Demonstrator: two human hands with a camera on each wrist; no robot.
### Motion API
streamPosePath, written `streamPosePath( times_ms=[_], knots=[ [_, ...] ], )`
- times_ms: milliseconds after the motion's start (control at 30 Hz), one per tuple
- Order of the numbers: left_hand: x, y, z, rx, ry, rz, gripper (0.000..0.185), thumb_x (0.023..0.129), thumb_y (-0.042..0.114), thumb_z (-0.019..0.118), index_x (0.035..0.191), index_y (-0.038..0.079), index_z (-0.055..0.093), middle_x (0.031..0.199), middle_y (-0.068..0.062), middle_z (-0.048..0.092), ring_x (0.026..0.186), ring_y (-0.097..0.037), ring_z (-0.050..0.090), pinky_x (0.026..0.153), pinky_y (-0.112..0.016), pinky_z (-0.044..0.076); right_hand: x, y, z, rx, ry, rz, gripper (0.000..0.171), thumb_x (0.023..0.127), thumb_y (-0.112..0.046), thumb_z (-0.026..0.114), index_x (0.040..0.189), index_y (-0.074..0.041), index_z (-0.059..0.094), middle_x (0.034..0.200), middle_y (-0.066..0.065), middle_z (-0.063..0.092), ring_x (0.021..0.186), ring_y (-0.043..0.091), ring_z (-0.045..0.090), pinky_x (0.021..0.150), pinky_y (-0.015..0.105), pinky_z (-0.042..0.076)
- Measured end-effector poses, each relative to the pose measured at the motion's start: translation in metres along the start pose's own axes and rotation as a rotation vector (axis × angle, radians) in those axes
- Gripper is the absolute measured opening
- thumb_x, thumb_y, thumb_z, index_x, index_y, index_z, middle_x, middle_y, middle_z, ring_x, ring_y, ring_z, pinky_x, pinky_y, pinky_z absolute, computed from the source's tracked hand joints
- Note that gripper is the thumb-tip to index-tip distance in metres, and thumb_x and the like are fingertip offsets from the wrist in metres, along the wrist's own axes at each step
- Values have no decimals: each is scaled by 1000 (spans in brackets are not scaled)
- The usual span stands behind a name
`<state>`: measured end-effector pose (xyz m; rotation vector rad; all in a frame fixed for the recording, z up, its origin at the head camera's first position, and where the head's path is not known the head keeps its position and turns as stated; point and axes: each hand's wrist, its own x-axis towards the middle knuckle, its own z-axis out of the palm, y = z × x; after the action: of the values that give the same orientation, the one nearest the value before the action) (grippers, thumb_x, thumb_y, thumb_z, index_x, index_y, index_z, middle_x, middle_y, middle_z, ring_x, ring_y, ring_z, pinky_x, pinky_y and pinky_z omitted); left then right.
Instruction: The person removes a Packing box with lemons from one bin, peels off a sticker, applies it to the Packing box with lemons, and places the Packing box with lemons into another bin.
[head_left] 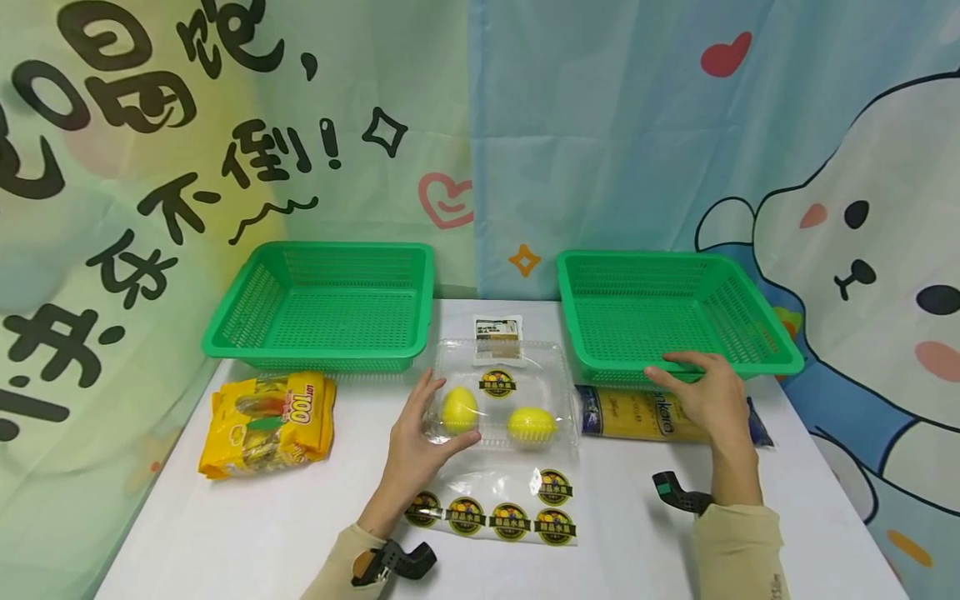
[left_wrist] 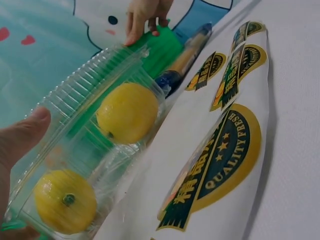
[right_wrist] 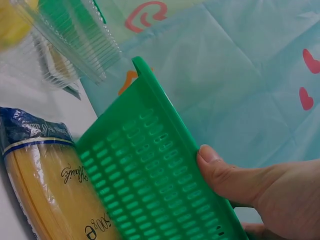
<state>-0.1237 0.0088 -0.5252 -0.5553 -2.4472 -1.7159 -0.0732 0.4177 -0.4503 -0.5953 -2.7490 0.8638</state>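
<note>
My left hand [head_left: 416,446] is at the left front corner of a clear plastic clamshell box [head_left: 491,417], its thumb and fingers spread wide around that corner. Two yellow lemons, one a lemon [left_wrist: 127,112] and the other a lemon [left_wrist: 65,201], show through the box's wall. Over the front rim of the right green basket [head_left: 678,371] is my right hand [head_left: 708,392], thumb and fingers apart. Its thumb [right_wrist: 215,167] overlaps the rim in the right wrist view, while its other fingers are mostly hidden there. A spaghetti packet [head_left: 630,417] lies just below this hand.
Another green basket [head_left: 330,362] stands at the back left, with a yellow snack bag [head_left: 266,425] in front of it. A white sheet with round fruit labels [head_left: 491,492] lies before the box. Behind the box is a small packet [head_left: 497,327]. A printed curtain [head_left: 360,183] hangs behind.
</note>
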Motion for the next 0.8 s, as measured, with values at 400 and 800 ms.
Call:
streamPosePath(
  times_ms=[400, 800],
  knots=[
    [-1, 1, -1, -15, 122, 73, 72, 69, 32, 100, 129, 12, 67, 160, -13, 49, 142, -35, 54, 112, -44, 48, 1, 0, 1, 5, 11, -10, 60, 93, -51, 77, 132, -6, 70, 150, 36, 46, 136, 63, 39, 106, 78, 34],
    [1, 13, -6, -43, 139, 41, 68, 69, 29, 100, 128, 18, 68, 160, -9, 50, 139, -32, 58, 110, -37, 49, 1, -1, 0, 4, 0, 4, 60, 92, -52, 77, 132, -7, 70, 151, 35, 45, 136, 63, 39, 106, 77, 35]
  ],
)
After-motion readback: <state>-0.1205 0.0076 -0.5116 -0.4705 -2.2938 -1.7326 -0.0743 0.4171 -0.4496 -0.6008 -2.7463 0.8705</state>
